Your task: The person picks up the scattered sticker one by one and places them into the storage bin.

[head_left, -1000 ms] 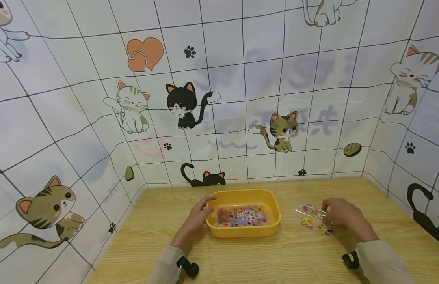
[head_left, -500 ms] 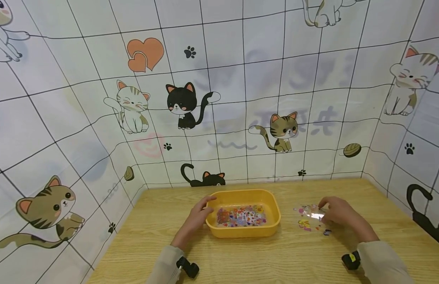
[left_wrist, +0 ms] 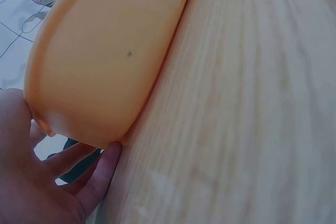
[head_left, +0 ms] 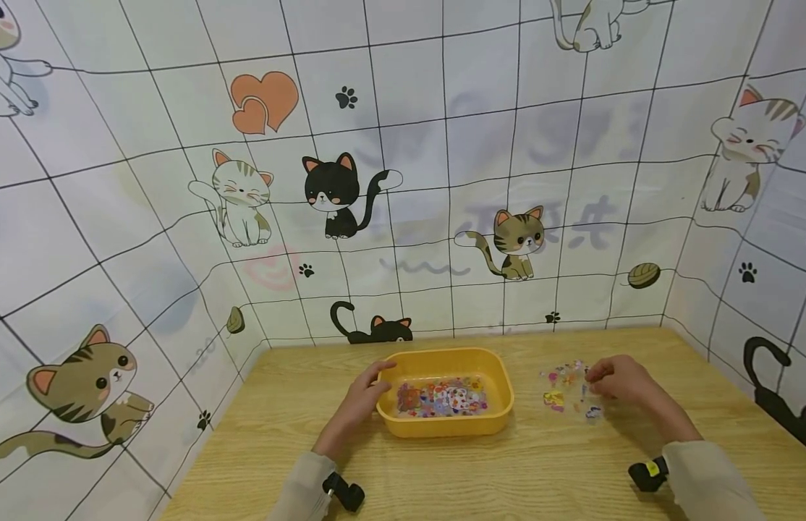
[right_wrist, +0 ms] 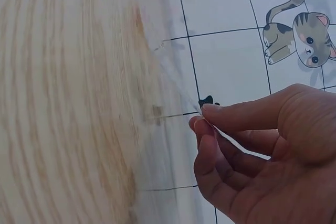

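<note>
A white gridded cloth backdrop printed with cartoon cats, paw prints and orange hearts [head_left: 403, 145] closes in the scene on three sides, rising behind and beside the light wood-grain desk [head_left: 481, 470]. On the desk, slightly left of its middle, sits a shallow rectangular yellow plastic tray with rounded corners [head_left: 501, 416]; a layer of small colourful stickers [head_left: 442, 398] lies flat on its floor.

The left hand [head_left: 360, 401] holds the tray at its left end: the thumb hooks over the rim at the far left corner, and the left wrist view shows the fingers [left_wrist: 97, 177] curled under the tray's outer wall, with one fingertip touching the desk right where tray and wood meet.

To the right of the tray, well apart from it, the right hand [head_left: 621, 383] pinches a clear plastic sticker sheet dotted with small bright stickers [head_left: 566, 387]. The sheet spreads leftward from the fingertips, low over the desk; whether it touches the wood cannot be told. In the right wrist view the thumb and forefinger [right_wrist: 210, 116] are pressed together on the thin transparent edge, the other fingers curled loosely beneath. Pale sleeves cover both forearms.
</note>
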A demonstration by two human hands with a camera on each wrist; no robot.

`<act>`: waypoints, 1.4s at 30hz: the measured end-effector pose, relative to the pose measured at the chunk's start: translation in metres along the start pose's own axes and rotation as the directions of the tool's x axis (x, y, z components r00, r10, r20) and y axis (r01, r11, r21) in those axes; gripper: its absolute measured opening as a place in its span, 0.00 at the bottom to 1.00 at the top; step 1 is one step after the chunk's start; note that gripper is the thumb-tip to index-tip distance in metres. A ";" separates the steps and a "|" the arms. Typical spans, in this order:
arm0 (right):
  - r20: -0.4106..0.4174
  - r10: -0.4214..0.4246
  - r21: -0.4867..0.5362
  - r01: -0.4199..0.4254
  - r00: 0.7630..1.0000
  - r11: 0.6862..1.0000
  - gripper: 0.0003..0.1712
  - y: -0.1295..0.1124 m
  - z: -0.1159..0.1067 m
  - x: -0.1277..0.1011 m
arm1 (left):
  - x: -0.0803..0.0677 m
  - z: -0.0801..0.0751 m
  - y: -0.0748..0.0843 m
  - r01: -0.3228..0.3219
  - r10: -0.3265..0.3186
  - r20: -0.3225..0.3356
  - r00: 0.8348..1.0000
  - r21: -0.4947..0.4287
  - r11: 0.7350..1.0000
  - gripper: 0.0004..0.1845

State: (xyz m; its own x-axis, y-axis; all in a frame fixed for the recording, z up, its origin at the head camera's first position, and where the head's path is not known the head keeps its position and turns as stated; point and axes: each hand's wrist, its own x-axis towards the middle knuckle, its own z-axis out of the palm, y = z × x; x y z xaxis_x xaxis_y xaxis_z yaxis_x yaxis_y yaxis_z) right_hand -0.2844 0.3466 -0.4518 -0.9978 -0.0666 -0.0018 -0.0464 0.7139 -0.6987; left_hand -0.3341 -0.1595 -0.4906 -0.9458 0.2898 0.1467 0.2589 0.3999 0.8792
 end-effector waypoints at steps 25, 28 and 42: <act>-0.151 -0.053 0.108 0.070 0.987 0.992 0.17 -0.021 -0.012 -0.009 | 0.000 0.002 0.001 0.016 -0.016 -0.002 1.000 -0.007 1.000 0.23; -0.161 -0.064 0.104 0.081 0.985 0.991 0.17 -0.025 -0.012 -0.009 | -0.001 0.002 0.002 0.035 -0.035 -0.014 0.999 -0.009 0.999 0.22; -0.215 -0.127 0.067 0.145 0.968 0.987 0.17 -0.045 -0.011 -0.014 | 0.000 0.001 -0.002 0.010 -0.010 -0.012 1.000 -0.009 1.000 0.22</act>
State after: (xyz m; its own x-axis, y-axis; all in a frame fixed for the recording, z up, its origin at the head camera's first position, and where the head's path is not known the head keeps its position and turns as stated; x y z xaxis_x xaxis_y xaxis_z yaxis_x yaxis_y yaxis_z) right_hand -0.2688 0.3227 -0.4124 -0.9704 -0.0053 0.2413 -0.1870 0.6486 -0.7378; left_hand -0.3341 -0.1600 -0.4926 -0.9506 0.2752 0.1434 0.2477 0.3948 0.8847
